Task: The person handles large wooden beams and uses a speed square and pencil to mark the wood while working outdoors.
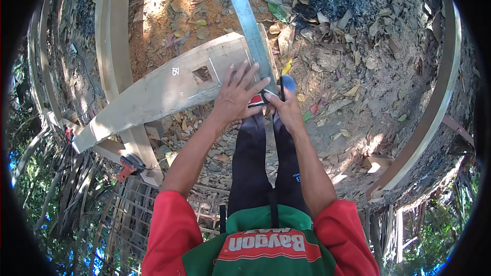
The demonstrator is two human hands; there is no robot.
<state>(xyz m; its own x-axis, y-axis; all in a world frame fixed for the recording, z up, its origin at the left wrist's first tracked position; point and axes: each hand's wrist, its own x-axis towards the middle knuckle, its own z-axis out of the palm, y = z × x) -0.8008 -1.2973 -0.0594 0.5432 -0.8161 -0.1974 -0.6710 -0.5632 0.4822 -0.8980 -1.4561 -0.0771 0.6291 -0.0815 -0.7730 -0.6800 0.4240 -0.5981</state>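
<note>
A wide wooden plank [158,89], tapered toward the left and with a square hole cut through it, lies at a slant before me. White lines are drawn around the hole. Across the plank's right end rests a try square with a steel blade [251,30] and a red and black stock [257,100]. My left hand [238,89] lies with fingers spread on the wood, its thumb reaching onto the blade. At the stock's right end, my right hand [286,107] is closed, thumb on the square; a thin dark pen-like stick [282,88] stands up from its fingers.
Long pale beams [113,36] run under the plank on the left. A red and black tool [131,167] sits by the lower beam. Another long curved-looking board [434,117] stretches along the right. Dry leaves and sawdust [176,10] cover the ground.
</note>
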